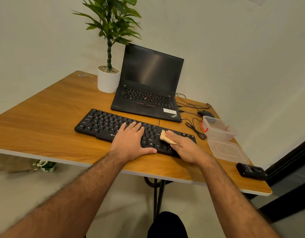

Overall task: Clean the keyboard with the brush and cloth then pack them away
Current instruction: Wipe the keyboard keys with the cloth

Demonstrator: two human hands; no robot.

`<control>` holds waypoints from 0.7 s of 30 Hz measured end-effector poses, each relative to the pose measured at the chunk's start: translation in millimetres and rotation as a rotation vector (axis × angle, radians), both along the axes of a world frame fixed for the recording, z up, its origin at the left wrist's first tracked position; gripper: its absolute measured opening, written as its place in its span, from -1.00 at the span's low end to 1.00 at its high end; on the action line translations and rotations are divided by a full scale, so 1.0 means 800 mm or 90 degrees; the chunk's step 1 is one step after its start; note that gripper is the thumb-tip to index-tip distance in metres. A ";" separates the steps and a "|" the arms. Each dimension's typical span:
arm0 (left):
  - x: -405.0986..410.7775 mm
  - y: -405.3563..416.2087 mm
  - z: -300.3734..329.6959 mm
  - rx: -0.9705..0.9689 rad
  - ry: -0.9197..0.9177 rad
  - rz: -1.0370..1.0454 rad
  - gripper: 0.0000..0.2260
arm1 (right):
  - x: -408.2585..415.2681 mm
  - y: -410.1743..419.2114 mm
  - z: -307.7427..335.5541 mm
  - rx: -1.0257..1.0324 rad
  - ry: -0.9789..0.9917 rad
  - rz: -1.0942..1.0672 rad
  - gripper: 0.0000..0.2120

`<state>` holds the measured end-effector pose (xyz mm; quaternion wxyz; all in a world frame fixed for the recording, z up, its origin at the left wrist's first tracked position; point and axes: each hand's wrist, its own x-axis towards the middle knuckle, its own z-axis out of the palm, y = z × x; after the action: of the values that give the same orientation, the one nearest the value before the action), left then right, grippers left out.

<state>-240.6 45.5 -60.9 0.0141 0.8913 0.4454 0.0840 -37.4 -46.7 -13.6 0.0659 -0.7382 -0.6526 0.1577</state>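
A black keyboard (103, 123) lies across the middle of the wooden table (45, 127). My left hand (131, 140) rests flat on its centre keys, fingers straight and thumb along the front edge. My right hand (184, 146) presses a small beige cloth (163, 135) onto the keys at the keyboard's right end; the cloth pokes out under the fingers. A clear plastic box (217, 128) with red clips stands to the right, and its lid (228, 150) lies just in front of it. No brush shows anywhere.
An open black laptop (148, 85) stands behind the keyboard, beside a potted plant (108, 79). A black mouse (205, 114) and loose cables (194, 124) lie at the right rear. A small black device (251, 171) sits near the table's right front corner.
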 end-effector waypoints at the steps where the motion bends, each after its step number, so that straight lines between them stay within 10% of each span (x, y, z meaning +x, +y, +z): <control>1: 0.000 0.000 0.000 -0.001 -0.001 0.000 0.03 | 0.004 0.000 0.004 0.004 -0.006 -0.014 -0.49; 21: 0.000 -0.002 0.004 -0.006 0.007 -0.006 0.03 | -0.004 -0.029 -0.002 0.009 -0.046 0.036 -0.49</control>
<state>-241.0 44.2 -57.8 0.0161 0.8936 0.4419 0.0774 -40.4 -69.9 -15.4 0.0428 -0.7240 -0.6764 0.1283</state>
